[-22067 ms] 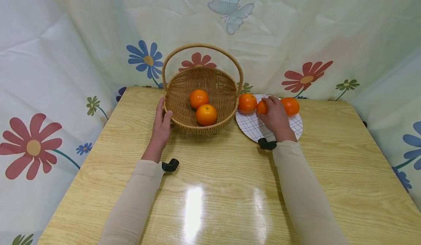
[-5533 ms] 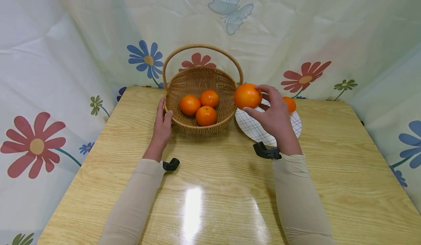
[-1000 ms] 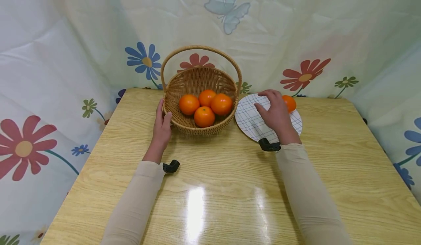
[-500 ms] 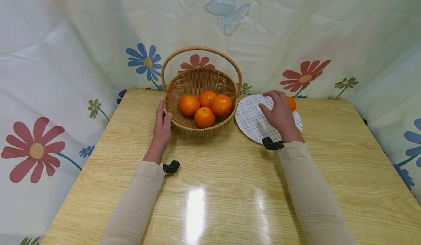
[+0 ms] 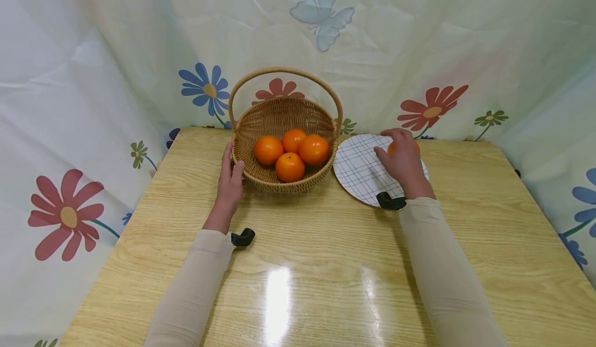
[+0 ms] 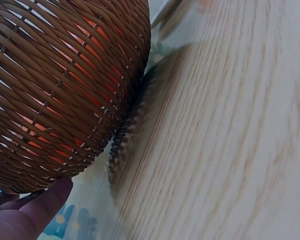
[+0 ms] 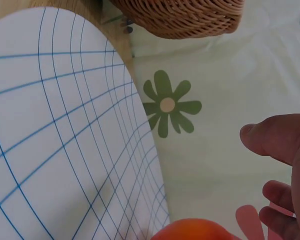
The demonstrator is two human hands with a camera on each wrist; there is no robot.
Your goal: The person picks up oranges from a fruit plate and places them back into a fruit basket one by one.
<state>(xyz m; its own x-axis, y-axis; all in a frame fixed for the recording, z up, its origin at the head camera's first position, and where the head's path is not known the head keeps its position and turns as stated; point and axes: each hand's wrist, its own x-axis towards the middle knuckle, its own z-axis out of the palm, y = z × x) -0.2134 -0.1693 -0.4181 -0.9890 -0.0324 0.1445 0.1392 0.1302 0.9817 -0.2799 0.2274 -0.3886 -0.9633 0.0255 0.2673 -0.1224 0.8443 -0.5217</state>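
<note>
A wicker basket point(image 5: 279, 110) with a tall handle stands at the back of the table and holds several oranges point(image 5: 290, 167). My left hand point(image 5: 229, 186) rests against the basket's left side, fingers extended along the wicker; the left wrist view shows fingertips touching the outer wall point(image 6: 65, 95). To the basket's right lies a round white plate point(image 5: 358, 168) with a blue grid pattern. One orange point(image 5: 391, 147) sits on the plate's far right, partly hidden behind my right hand point(image 5: 403, 161). In the right wrist view, thumb and fingers are spread, apart from that orange point(image 7: 195, 231).
The wooden table point(image 5: 321, 254) runs on in front of the plate and basket. A flowered curtain point(image 5: 372, 68) hangs directly behind them. Each wrist carries a small black camera, such as the left one point(image 5: 243, 237).
Over the last second my right hand has moved right across the plate to the orange there. Since the oldest frames, more oranges lie in the basket and fewer on the plate. The left hand stays put.
</note>
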